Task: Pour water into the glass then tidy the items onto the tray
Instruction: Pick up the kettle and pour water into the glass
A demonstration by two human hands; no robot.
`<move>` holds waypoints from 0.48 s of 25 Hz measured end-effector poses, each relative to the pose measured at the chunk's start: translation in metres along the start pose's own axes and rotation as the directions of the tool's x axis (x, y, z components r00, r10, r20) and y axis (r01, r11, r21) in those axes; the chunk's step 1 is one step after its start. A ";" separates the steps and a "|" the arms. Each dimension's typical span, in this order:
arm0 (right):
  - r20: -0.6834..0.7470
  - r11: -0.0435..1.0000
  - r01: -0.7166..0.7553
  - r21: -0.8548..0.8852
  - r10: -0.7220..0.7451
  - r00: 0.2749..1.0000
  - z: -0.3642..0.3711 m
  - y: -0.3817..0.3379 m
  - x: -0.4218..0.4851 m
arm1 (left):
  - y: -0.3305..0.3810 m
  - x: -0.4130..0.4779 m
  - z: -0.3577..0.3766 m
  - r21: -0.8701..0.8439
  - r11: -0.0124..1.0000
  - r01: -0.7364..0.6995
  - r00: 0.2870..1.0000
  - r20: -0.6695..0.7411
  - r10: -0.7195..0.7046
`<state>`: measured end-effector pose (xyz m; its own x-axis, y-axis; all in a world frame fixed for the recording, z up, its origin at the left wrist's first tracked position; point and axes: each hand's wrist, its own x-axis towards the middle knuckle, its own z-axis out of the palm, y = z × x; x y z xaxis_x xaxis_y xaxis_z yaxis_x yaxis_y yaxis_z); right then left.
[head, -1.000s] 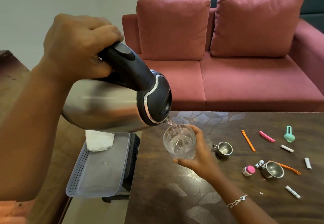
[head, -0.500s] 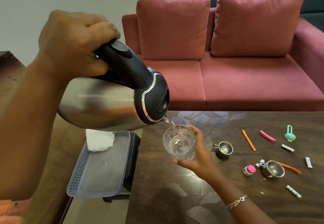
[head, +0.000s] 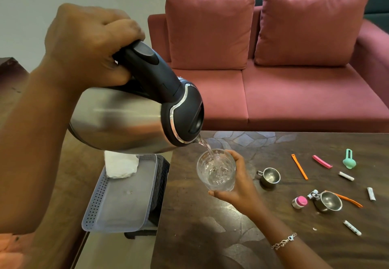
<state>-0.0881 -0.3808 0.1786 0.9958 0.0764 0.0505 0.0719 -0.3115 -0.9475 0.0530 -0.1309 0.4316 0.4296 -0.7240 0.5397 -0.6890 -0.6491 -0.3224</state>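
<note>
My left hand grips the black handle of a steel kettle, tipped so its spout points right and down. A thin stream of water falls from the spout into a clear glass. My right hand holds that glass from the right and below, above the dark table. The glass is partly filled. A grey perforated tray lies left of the table on a black stand, with a white cloth at its far end.
On the table's right part lie two small steel cups, a pink-capped little bottle, orange sticks, a pink clip, a teal clip and several small white tubes. A red sofa stands behind the table.
The kettle has lifted slightly and stays tipped while water keeps running. The water level in the glass has risen a little. My right hand holds the glass in about the same place.
</note>
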 end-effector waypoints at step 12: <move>-0.001 1.000 0.006 -0.001 -0.006 1.000 0.006 0.001 0.002 | 0.013 0.002 -0.015 -0.026 1.000 0.001 1.000 -0.001 -0.001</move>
<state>-0.0860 -0.3751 0.1753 0.9954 0.0772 0.0569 0.0784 -0.3123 -0.9467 0.0359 -0.1366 0.4404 0.4295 -0.7231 0.5410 -0.7034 -0.6436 -0.3018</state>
